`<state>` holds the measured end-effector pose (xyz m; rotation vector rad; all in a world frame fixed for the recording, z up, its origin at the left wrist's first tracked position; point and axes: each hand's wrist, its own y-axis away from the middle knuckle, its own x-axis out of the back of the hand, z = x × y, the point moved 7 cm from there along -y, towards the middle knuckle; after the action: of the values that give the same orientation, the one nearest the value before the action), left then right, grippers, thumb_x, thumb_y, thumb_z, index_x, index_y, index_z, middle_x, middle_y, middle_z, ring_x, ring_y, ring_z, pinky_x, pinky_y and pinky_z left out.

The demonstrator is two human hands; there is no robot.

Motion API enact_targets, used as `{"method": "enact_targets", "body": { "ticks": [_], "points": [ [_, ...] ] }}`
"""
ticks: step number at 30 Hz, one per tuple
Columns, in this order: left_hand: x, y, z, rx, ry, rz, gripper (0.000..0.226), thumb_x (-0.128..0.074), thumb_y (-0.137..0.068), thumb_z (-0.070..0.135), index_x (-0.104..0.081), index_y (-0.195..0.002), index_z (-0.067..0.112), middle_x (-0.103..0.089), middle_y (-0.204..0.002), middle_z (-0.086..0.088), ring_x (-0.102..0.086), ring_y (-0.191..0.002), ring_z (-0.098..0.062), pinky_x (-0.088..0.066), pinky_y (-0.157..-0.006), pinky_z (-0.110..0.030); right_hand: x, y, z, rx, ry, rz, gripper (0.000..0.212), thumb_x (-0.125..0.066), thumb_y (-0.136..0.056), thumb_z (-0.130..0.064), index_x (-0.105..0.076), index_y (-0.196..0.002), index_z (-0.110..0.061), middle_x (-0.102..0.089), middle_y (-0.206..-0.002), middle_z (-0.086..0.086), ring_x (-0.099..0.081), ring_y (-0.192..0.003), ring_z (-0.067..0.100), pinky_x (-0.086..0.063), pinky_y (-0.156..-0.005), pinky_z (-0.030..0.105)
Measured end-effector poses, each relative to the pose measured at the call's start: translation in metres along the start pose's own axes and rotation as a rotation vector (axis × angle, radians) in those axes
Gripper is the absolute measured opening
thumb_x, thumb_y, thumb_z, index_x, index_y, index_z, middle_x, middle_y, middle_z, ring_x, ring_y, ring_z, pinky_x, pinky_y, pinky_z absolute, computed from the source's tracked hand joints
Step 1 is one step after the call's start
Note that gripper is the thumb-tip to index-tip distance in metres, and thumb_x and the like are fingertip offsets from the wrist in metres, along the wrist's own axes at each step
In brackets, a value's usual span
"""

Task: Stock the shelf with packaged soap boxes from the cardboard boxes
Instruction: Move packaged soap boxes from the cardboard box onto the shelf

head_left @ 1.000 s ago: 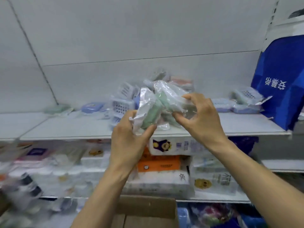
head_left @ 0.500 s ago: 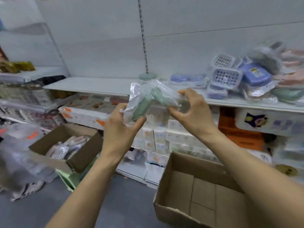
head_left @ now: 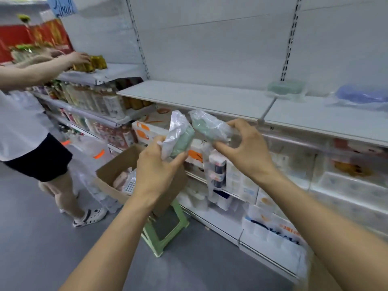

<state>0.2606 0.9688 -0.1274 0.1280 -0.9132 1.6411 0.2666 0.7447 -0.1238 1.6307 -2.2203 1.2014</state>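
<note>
Crinkly plastic-wrapped green soap boxes (head_left: 184, 141)

I am seeing bright, even light coming from overhead, throwing only faint shadows. The white metal shelf board (head_left: 195, 97) is bowing with wide-angle distortion. Motion blur is smearing the right side; glare is glinting off the clear plastic-wrapped green soap box (head_left: 206, 128).

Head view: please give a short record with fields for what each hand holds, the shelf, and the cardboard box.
left hand: grips a green soap box in a clear bag
right hand: pinches a second bagged green soap box
white shelf: one bagged green box and a blue one at its right
cardboard box: open, on a green stool, packets inside
other person: reaching to the far left shelf
</note>
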Motion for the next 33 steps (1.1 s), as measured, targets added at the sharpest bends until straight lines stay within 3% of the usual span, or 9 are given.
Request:
{"method": "enact_targets", "body": {
  "ticks": [7, 13, 17, 20, 25, 29, 33],
  "points": [
    [0.041, -0.095, -0.130, 0.099, -0.079, -0.028, 0.030, -0.080, -0.079, 0.032, -0.057, -0.097, 0.027, -0.067, -0.087, 0.010, -0.063, -0.080, -0.010, -0.053, -0.071, -0.038, -0.155, -0.083, -0.009, -0.052, -0.034, -0.148, 0.031, -0.069, -0.080, -0.048, -0.053, -0.098, -0.029, -0.062, -0.093, -0.009, -0.056, -0.089, 0.018, -0.050, -0.075, 0.042],
    [0.049, -0.151, -0.253, 0.179, -0.094, -0.134, 0.034, -0.081, -0.078, 0.031, -0.057, -0.102, 0.033, -0.066, -0.088, 0.019, -0.063, -0.082, -0.004, -0.052, -0.072, -0.032, -0.290, -0.122, 0.004, -0.142, -0.007, -0.268, 0.033, -0.072, -0.079, -0.047, -0.053, -0.100, -0.029, -0.061, -0.098, -0.008, -0.056, -0.092, 0.018, -0.049, -0.078, 0.042],
    [0.031, -0.187, -0.354, 0.246, -0.131, -0.312, 0.038, -0.081, -0.077, 0.033, -0.058, -0.107, 0.035, -0.067, -0.091, 0.020, -0.065, -0.086, -0.005, -0.049, -0.070, -0.027, -0.392, -0.131, 0.033, -0.302, 0.040, -0.323, 0.033, -0.073, -0.079, -0.046, -0.051, -0.098, -0.030, -0.058, -0.098, -0.009, -0.054, -0.093, 0.017, -0.043, -0.074, 0.035],
    [0.007, -0.213, -0.434, 0.309, -0.188, -0.498, 0.048, -0.081, -0.077, 0.034, -0.059, -0.119, 0.024, -0.071, -0.101, 0.006, -0.065, -0.092, -0.013, -0.044, -0.072, -0.026, -0.470, -0.128, 0.068, -0.476, 0.076, -0.357, 0.038, -0.072, -0.080, -0.044, -0.055, -0.107, -0.023, -0.063, -0.109, -0.002, -0.056, -0.101, 0.022, -0.045, -0.080, 0.035],
    [-0.048, -0.222, -0.542, 0.378, -0.289, -0.820, 0.051, -0.078, -0.080, 0.036, -0.056, -0.123, 0.019, -0.063, -0.111, 0.006, -0.059, -0.111, -0.018, -0.040, -0.081, -0.023, -0.577, -0.093, 0.123, -0.803, 0.024, -0.403, 0.040, -0.064, -0.082, -0.038, -0.054, -0.119, -0.025, -0.064, -0.116, -0.001, -0.060, -0.106, 0.022, -0.049, -0.086, 0.036],
    [-0.098, -0.199, -0.606, 0.388, -0.301, -1.025, 0.054, -0.074, -0.082, 0.039, -0.053, -0.128, 0.021, -0.064, -0.123, -0.001, -0.059, -0.114, -0.020, -0.044, -0.089, -0.028, -0.630, -0.057, 0.162, -1.013, 0.144, -0.439, 0.046, -0.056, -0.091, -0.031, -0.046, -0.136, -0.026, -0.053, -0.137, 0.002, -0.052, -0.120, 0.026, -0.047, -0.094, 0.040],
    [-0.137, -0.175, -0.643, 0.356, -0.411, -1.129, 0.055, -0.069, -0.087, 0.042, -0.048, -0.133, 0.022, -0.061, -0.129, -0.001, -0.057, -0.119, -0.020, -0.044, -0.092, -0.030, -0.658, -0.030, 0.189, -1.111, 0.312, -0.524, 0.039, -0.053, -0.094, -0.034, -0.048, -0.130, -0.018, -0.055, -0.133, 0.008, -0.055, -0.115, 0.031, -0.048, -0.091, 0.038]
  ]
}}
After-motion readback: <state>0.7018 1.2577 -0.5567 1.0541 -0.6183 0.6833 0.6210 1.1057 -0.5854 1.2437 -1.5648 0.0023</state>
